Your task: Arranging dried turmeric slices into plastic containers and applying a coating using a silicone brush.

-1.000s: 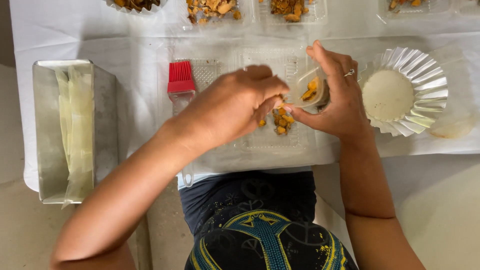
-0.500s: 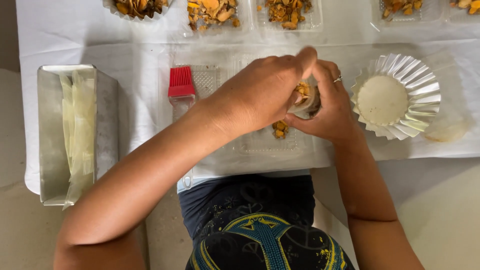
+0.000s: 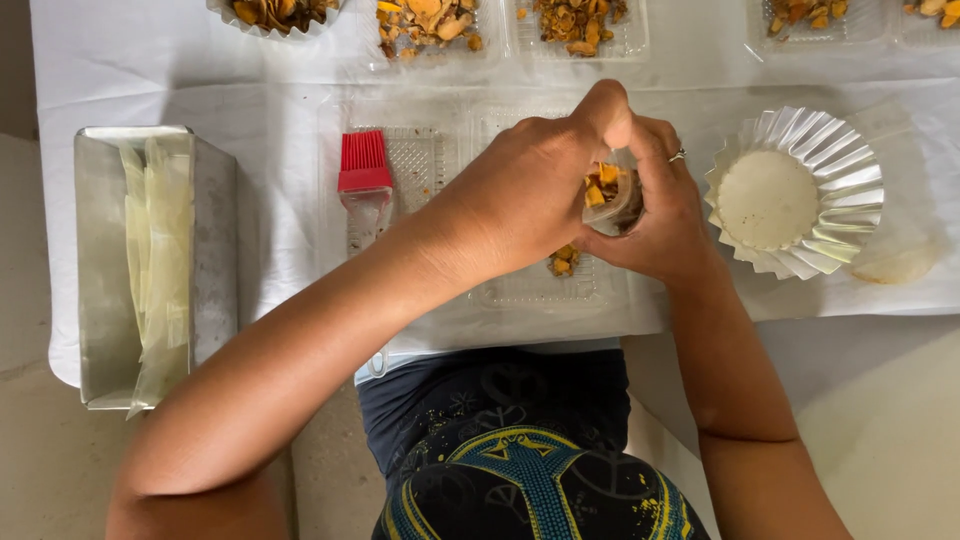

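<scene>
Both hands meet over a clear plastic tray (image 3: pixel 520 292) on the white cloth. My right hand (image 3: pixel 665 215) cups a thin translucent wrapper (image 3: pixel 618 205) filled with orange-brown chopped filling (image 3: pixel 601 186). My left hand (image 3: pixel 530 195) lies over it, fingertips pinching the wrapper's top edge. A small heap of the same filling (image 3: pixel 562 262) rests on the tray just below the hands. Part of the wrapper is hidden by my fingers.
A red silicone brush (image 3: pixel 364 185) lies left of the hands. A metal tin (image 3: pixel 205 260) with pale wrapper sheets (image 3: pixel 155 250) stands at far left. A fluted foil cup (image 3: pixel 830 160) holding a round white disc (image 3: pixel 768 200) sits right. Several trays of filling (image 3: pixel 430 20) line the far edge.
My hands have closed together and lifted the wrapper off the tray; my left hand now covers it and pinches its top, where earlier the filling lay open between my fingers.
</scene>
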